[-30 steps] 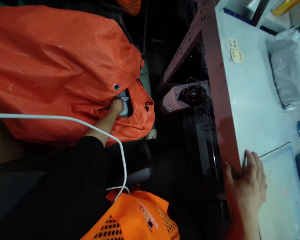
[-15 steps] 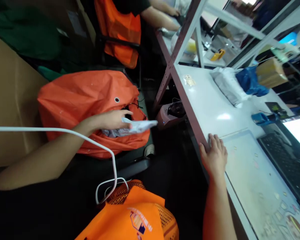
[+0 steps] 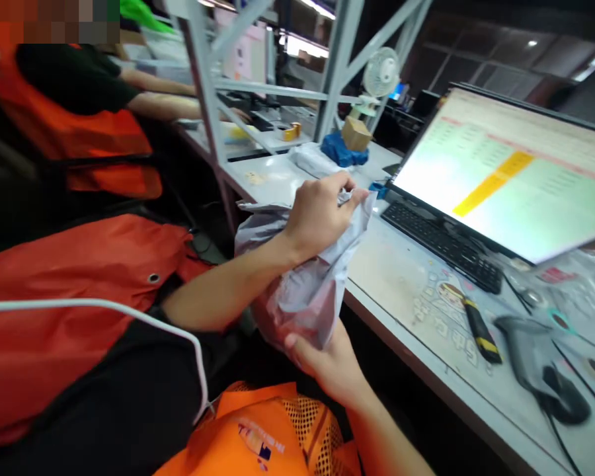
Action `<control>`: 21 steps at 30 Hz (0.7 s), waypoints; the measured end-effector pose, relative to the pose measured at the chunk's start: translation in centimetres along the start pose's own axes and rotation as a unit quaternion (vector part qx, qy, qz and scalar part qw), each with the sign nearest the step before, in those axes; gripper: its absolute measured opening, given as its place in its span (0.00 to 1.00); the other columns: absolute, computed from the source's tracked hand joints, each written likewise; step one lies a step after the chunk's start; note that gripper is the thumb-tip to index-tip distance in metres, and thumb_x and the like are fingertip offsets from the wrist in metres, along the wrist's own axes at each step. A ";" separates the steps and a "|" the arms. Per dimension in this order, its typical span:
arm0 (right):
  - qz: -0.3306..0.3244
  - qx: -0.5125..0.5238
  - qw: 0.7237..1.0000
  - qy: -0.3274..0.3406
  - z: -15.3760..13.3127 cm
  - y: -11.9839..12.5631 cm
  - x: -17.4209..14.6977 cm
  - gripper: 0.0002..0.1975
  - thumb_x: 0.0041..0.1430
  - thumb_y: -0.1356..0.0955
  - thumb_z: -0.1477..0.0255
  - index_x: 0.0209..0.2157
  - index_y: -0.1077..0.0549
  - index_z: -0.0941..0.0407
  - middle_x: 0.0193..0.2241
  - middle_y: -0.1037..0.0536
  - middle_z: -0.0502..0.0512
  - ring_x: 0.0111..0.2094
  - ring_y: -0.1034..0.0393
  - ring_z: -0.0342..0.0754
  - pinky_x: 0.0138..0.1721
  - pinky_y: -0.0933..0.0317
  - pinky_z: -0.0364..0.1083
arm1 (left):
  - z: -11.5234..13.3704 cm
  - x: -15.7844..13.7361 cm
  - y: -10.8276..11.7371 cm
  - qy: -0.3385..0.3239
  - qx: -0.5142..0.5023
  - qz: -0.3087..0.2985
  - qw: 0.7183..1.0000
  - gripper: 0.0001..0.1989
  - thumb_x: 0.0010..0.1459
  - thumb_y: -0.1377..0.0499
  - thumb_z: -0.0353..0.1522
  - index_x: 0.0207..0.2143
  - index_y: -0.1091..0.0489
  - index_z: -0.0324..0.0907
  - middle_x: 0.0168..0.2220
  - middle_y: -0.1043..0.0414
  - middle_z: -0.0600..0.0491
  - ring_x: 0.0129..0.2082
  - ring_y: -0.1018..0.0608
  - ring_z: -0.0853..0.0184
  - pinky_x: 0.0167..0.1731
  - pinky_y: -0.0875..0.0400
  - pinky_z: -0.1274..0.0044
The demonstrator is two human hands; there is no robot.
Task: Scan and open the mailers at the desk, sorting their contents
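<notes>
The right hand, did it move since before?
Yes, the right hand has moved off the desk, leftward in the view, and now holds the package from below.

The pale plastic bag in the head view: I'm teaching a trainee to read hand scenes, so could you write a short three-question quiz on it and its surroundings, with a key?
1. Multiple choice: where does the left hand hold the pale plastic bag?
A) along its bottom
B) at its upper edge
C) nowhere; they are apart

2. True or false: the right hand touches the lower part of the pale plastic bag.

3. Fill in: just in front of the lit monitor, along its lower edge, lies a black ____.

Key
1. B
2. True
3. keyboard
</notes>
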State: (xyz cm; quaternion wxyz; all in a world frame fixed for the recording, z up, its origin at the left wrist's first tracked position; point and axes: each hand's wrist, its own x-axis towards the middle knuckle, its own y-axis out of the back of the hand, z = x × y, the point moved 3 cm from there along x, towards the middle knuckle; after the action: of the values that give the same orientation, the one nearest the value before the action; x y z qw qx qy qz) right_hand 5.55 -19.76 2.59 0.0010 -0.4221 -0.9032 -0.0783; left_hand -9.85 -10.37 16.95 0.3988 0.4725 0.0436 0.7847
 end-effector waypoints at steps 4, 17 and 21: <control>0.266 0.038 0.962 -0.040 1.7 7.8 0.3 0.23 0.54 0.23 0.53 0.38 0.20 0.59 0.34 0.17 0.57 0.35 0.25 0.53 0.41 0.29 0.50 | 4.8 1.7 -6.0 -0.097 -0.057 0.001 0.994 0.17 0.76 0.46 0.43 0.50 0.27 0.40 0.41 0.22 0.48 0.43 0.21 0.61 0.49 0.29 0.69; 0.500 -0.289 0.816 -0.014 3.2 27.8 -2.5 0.30 0.62 0.33 0.59 0.60 0.25 0.61 0.54 0.20 0.68 0.54 0.23 0.59 0.59 0.31 0.59 | -0.9 -8.3 -18.9 -0.128 0.113 -0.380 0.909 0.46 0.68 0.45 0.56 0.75 0.44 0.35 0.76 0.48 0.38 0.75 0.45 0.42 0.74 0.50 0.54; 0.325 -0.405 0.852 0.060 1.3 23.2 0.9 0.26 0.72 0.38 0.62 0.65 0.27 0.58 0.66 0.28 0.64 0.67 0.34 0.57 0.68 0.40 0.58 | 0.1 -8.5 -18.5 -0.143 0.125 -0.366 0.911 0.46 0.68 0.44 0.54 0.75 0.45 0.30 0.75 0.47 0.36 0.76 0.45 0.45 0.75 0.52 0.55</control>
State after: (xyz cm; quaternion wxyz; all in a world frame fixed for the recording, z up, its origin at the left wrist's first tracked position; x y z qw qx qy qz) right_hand 22.70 -4.23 4.60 -0.0907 -0.6488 -0.6011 -0.4577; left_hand 3.07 -3.58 2.77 0.5978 0.5766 0.2533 0.4960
